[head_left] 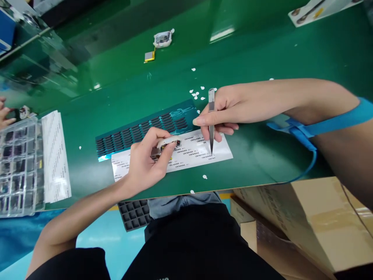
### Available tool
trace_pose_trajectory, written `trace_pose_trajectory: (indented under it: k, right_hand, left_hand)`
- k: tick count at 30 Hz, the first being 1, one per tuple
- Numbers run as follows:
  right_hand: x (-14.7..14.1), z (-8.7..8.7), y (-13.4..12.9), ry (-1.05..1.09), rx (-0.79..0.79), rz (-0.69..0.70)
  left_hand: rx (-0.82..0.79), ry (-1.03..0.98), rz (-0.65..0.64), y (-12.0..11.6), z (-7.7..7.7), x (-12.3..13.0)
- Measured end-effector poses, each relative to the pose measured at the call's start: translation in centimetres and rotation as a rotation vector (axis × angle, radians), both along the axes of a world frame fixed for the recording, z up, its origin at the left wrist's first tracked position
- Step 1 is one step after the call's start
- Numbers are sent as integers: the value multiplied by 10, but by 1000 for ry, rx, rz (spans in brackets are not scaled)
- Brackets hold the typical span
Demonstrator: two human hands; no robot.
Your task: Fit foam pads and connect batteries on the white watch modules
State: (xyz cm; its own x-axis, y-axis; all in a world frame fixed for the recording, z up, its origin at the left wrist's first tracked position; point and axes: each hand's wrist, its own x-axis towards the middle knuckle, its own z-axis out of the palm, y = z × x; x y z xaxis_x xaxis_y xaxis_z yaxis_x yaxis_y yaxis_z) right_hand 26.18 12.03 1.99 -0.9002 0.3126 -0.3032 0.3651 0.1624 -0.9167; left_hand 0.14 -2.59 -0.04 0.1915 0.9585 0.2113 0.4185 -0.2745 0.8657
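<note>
Between the thumb and fingers of my left hand (150, 155) is a small white device housing (169, 142) with electronic parts showing inside. My right hand (223, 111) grips a pair of metal tweezers (211, 124), points down. The tips meet or hover just over the right end of a white printed sheet (195, 153); whether they hold anything is too small to tell. Under my left hand the sheet is partly hidden. Behind it lies a teal strip (186, 111) carrying rows of small dark pieces (140, 130).
Small white tabs (196, 94) are scattered on the green table (247, 54). Farther back lie another white housing (163, 39) and a battery (149, 56). At left are a clear compartment box (20, 167), white sheets (56, 155) and another person's hand (4, 114). A blue wrist strap (335, 120) trails a cord.
</note>
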Motion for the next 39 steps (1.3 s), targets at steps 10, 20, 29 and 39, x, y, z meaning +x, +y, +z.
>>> trace_pose_trajectory:
  k: [10,20,29,39]
  right_hand:
    - [-3,4,-4,-38,-100,-58]
    - [3,24,-10,173,47,-103]
    - [-11,29,-27,426,55,-335]
    - [-40,24,-61,641,-70,-651]
  left_hand:
    - [-2,41,0,-1,-3,-2]
    - [-56,6,-42,2,-4,-3]
    - [-6,-189,-55,4,-2,-6]
    - [-83,-375,50,13,6,-17]
